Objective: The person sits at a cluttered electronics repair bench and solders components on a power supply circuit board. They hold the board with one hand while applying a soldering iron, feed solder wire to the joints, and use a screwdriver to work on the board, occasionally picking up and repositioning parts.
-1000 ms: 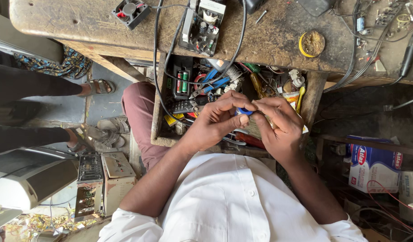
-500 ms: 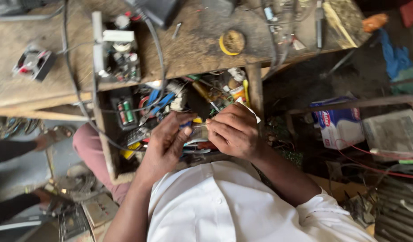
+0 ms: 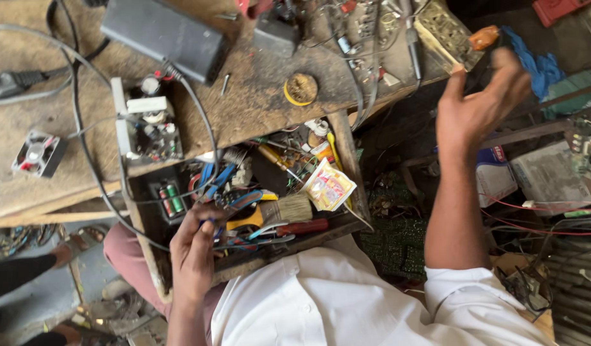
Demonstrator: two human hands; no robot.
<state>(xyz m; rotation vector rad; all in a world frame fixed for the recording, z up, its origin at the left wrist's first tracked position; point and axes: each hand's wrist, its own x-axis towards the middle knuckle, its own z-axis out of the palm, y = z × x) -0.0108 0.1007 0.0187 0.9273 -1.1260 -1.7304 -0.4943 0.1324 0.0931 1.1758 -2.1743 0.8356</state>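
Note:
My left hand (image 3: 194, 248) hovers over the open wooden drawer (image 3: 148, 256) under the workbench, fingers pinched on a small blue part (image 3: 209, 222). My right hand (image 3: 480, 102) is raised at the right end of the bench with its fingers spread and nothing in it. It is close to an orange-handled tool (image 3: 485, 37) and a worn circuit board (image 3: 444, 29). The drawer holds a paint brush (image 3: 284, 211), a red-handled screwdriver (image 3: 302, 227), a yellow sachet (image 3: 328, 187), blue-handled pliers and tangled wires.
On the bench lie a black power adapter (image 3: 157, 32), a white component board (image 3: 148, 128), a small fan (image 3: 39, 154) and a round yellow tin (image 3: 300, 88). A blue cloth (image 3: 532, 61) and boxes clutter the right. Another person's sandalled foot (image 3: 71, 247) is at the left.
Both hands were together over the drawer on the blue part. My right hand has let go and swung up to the right; the view has shifted right.

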